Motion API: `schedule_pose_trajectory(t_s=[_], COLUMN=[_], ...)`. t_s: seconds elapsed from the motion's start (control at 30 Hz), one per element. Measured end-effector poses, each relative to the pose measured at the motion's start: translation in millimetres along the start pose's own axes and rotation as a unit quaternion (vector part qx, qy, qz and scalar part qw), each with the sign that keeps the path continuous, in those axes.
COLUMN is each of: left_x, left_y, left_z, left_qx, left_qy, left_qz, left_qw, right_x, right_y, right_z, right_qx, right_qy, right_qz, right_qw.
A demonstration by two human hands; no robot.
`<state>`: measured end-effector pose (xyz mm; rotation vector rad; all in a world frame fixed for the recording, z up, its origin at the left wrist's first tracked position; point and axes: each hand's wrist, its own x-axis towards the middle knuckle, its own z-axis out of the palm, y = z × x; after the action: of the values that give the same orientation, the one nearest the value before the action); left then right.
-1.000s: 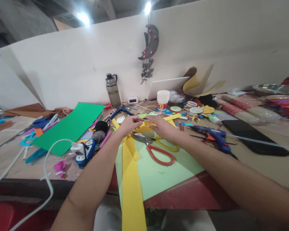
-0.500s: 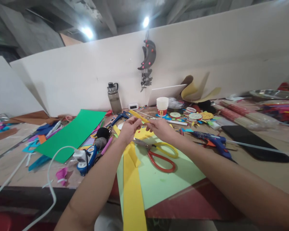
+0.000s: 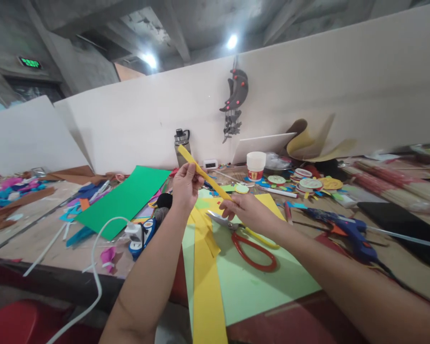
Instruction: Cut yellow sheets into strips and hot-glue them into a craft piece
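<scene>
A narrow yellow strip (image 3: 208,178), of paper or thin foam, is stretched at a slant between my two hands above the worktable. My left hand (image 3: 187,185) pinches it partway along, and its free end sticks up past the fingers toward the bottle. The lower end is gripped by my right hand (image 3: 244,210). Below lie scissors (image 3: 255,248) with one red and one yellow handle, blades slightly apart and pointing left. They rest on a pale green sheet (image 3: 268,291). Longer yellow strips (image 3: 207,286) lie on the sheet and run off its near edge.
On the left are a green sheet (image 3: 129,198), a blue power socket (image 3: 136,246) and its white cable. A blue glue gun (image 3: 351,229) and a black phone-like slab (image 3: 404,229) lie right. Behind stand a bottle (image 3: 182,139) and paper cups (image 3: 255,167).
My hands have moved apart, and more of the yellow strip now shows between and beyond them. The whole view has shifted left and tilted up a little.
</scene>
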<state>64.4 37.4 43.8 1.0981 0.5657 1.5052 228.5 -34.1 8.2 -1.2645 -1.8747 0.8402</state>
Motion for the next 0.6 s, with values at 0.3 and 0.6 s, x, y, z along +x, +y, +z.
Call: schedule_pose_trajectory(t_s=[0.3,0.6], left_x=[-12,-10], left_y=[-12,-11], left_z=[9.4,63.1], left_qx=[0.031,0.052], left_qy=[-0.067,-0.173], left_qz=[-0.065,-0.06], left_qw=[0.995,0.982], right_x=[-9,1], right_y=[-3,-19], right_z=[-16,-40], right_qx=[-0.033,0.322], right_qy=[0.057,0.163], right_qz=[-0.074,-0.097], right_qw=[0.995,0.927])
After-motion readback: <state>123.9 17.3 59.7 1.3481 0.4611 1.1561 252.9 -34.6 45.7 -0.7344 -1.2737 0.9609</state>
